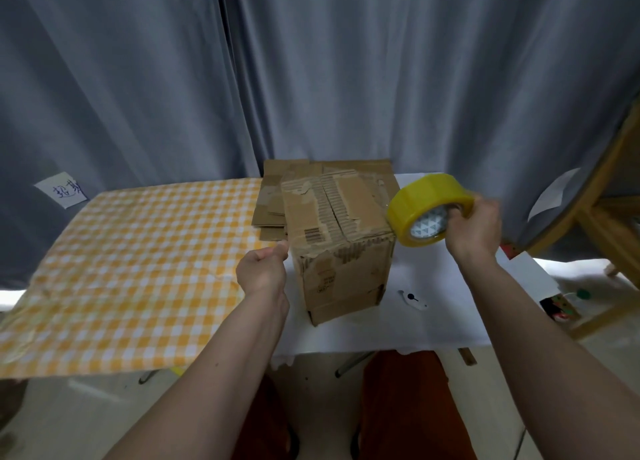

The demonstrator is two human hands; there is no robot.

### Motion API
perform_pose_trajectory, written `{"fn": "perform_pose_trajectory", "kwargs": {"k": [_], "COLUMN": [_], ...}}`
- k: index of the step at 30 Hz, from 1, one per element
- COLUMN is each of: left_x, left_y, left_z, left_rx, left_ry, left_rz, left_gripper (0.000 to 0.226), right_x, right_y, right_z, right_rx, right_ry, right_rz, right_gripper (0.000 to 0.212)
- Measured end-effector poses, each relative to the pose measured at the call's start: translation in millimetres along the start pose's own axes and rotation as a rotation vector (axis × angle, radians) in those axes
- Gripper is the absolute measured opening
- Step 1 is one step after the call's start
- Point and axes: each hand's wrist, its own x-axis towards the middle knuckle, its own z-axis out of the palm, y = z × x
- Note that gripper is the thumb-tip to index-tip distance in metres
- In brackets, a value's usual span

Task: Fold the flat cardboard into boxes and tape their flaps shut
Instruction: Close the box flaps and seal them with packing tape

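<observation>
A worn cardboard box (341, 251) stands folded up on the table, its top flaps closed and their paper skin torn. Behind it lies a stack of flat cardboard (277, 196). My right hand (474, 225) grips a yellow roll of tape (424, 208) at the box's upper right corner, fingers through the core. My left hand (265, 267) sits at the box's upper left corner with fingers curled and thumb and finger pinched together; a strip of tape between the hands is too faint to make out.
A yellow-and-white checked cloth (131, 269) covers the table's left part, a white sheet (433, 314) the right. A small white cutter (412, 300) lies right of the box. Grey curtains hang behind. A wooden frame (602, 217) stands at right.
</observation>
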Motion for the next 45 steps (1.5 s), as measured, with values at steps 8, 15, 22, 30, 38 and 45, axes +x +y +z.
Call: {"fn": "perform_pose_trajectory", "kwargs": {"k": [8,15,22,30,38,45], "left_x": [2.7,3.7,9.4,12.9,-22.2,-13.4], "left_y": [-8.6,-20.1,-25.5,-32.7,-29.4,-27.4], "left_z": [3.1,9.8,19.0,15.2,8.1,5.8], "left_rx": [0.019,-0.016,0.036,0.148,0.773,1.018], "left_ry": [-0.009,-0.042,-0.028,0.003,-0.221,-0.357], "left_rz": [-0.107,-0.17,-0.169,-0.249,0.834,0.947], "left_gripper": [0.017,0.015,0.021,0.061,0.052,0.055], "right_x": [2.9,-1.8,-5.5,-10.1,-13.4,-32.8], "right_y": [9.7,20.1,24.5,31.7,33.8,43.1], "right_z": [6.8,12.9,15.9,18.4,17.3,13.3], "right_rx": [0.051,0.078,0.126,0.147,0.165,0.225], "right_ry": [-0.047,-0.054,-0.054,-0.03,-0.032,-0.09], "right_rz": [0.02,0.087,0.122,0.13,0.099,0.095], "right_gripper": [0.028,0.024,0.026,0.023,0.02,0.016]}}
